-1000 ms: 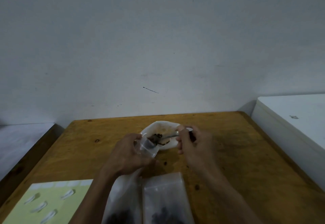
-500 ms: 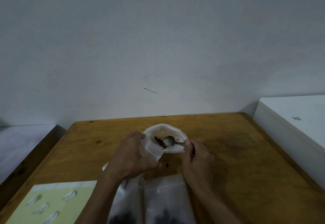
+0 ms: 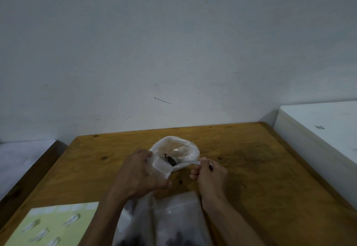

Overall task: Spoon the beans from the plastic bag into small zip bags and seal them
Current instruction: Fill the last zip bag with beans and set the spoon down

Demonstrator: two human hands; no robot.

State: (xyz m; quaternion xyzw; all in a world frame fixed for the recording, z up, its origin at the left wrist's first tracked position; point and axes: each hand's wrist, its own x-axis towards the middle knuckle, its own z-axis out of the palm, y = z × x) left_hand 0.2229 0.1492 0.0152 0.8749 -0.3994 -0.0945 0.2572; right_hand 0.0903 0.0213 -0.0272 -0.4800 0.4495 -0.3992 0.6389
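Observation:
An open white plastic bag (image 3: 185, 145) sits mid-table with a small heap of dark beans (image 3: 171, 160) inside. My left hand (image 3: 139, 174) grips a small clear zip bag (image 3: 161, 168) and holds its mouth against the plastic bag's near rim. My right hand (image 3: 210, 174) pinches the handle of a spoon (image 3: 191, 162). The spoon reaches left into the plastic bag, and its bowl is hidden by the rim. One loose bean (image 3: 180, 182) lies on the wooden table (image 3: 260, 168) between my hands.
Two clear zip bags with dark beans lie at the near edge, one (image 3: 177, 220) between my forearms, one (image 3: 135, 224) partly under my left arm. A yellow-green sheet (image 3: 54, 224) with white strips lies at the near left. A white box (image 3: 318, 130) stands beside the table's right edge.
The spoon left the small zip bag's mouth and went down into the plastic bag. My right hand drew back to the right. My left hand kept its hold on the zip bag.

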